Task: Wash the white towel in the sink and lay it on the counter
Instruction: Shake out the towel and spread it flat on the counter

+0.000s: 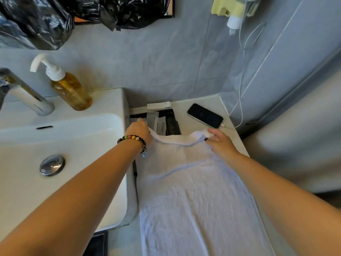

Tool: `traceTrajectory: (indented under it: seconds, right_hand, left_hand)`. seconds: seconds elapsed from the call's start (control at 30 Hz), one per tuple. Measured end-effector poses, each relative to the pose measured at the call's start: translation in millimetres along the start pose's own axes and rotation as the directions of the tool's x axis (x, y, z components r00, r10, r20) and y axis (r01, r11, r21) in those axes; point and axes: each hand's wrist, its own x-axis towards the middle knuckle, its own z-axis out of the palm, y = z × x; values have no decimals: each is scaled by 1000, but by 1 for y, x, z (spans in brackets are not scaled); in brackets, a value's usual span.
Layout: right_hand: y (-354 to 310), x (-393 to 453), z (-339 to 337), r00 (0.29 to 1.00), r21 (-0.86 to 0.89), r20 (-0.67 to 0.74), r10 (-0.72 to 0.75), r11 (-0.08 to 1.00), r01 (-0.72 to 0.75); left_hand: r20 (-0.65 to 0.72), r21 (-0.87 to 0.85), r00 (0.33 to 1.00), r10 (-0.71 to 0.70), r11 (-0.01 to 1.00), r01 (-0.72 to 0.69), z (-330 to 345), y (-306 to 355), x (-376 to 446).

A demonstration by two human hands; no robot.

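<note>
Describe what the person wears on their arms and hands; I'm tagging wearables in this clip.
Both forearms are bare, with no sleeves showing. The left wrist carries a beaded bracelet, mostly dark beads with several coloured ones and small turquoise dangles. The right hand shows a small dark item, possibly a ring.

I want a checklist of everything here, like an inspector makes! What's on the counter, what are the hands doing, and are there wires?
Surface: pale counter right of the sink.
Job's things: white towel spread flat on the counter, near end hanging over the front edge.
Clutter: phone, dark packets and a small white box behind the towel; amber pump bottle and tap at the sink.
Hands: left hand and right hand each pinch a far towel corner.
Cables: white cable plugged into the phone, running up the wall.
Surroundings: grey tiles, black plastic bags above.
</note>
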Motion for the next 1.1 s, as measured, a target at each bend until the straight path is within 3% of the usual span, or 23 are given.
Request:
traceTrajectory:
  seconds: [0.13,0.27,0.4,0.53,0.6,0.73,0.87,0.97,1.0,1.1]
  right_hand:
    - [24,-14,1,998,-49,46,44,998,-42]
    - [55,-30,-10,995,-31,13,101,994,-101]
    - [77,-59,-31,989,9,-54,136,991,-136]
    - [108,-111,-38,999,-218,2,36,975,-35]
    - [136,-146,-35,1000,-298,-18,12,954,-17]
    - [191,-212,-29,979,-430,-175,106,886,-173]
    - [210,-232,-30,944,-433,-301,133,863,-259]
    - [218,-230,-38,961,-356,-242,133,909,-216]
    - [218,-231,-41,964,-327,-208,165,917,-227]
    - [218,-235,-52,981,-371,-124,147,910,-183]
  left_hand:
    - [24,-204,999,-30,978,34,24,-2,-25]
    - [-19,-396,999,39,917,-44,59,-10,-85]
    - [-26,-447,992,121,886,-120,99,-28,-138]
    - [-53,-418,991,123,898,-134,133,-41,-187]
    - [-109,-431,992,70,896,-111,154,-46,-221]
    - [-204,-436,958,-201,895,95,207,-52,-295]
    - [-132,-598,883,-450,747,291,226,-56,-327]
    - [-21,-755,842,-540,561,341,225,-54,-336]
    - [25,-743,843,-537,554,375,222,-52,-336]
    - [113,-636,894,-433,660,400,214,-48,-339]
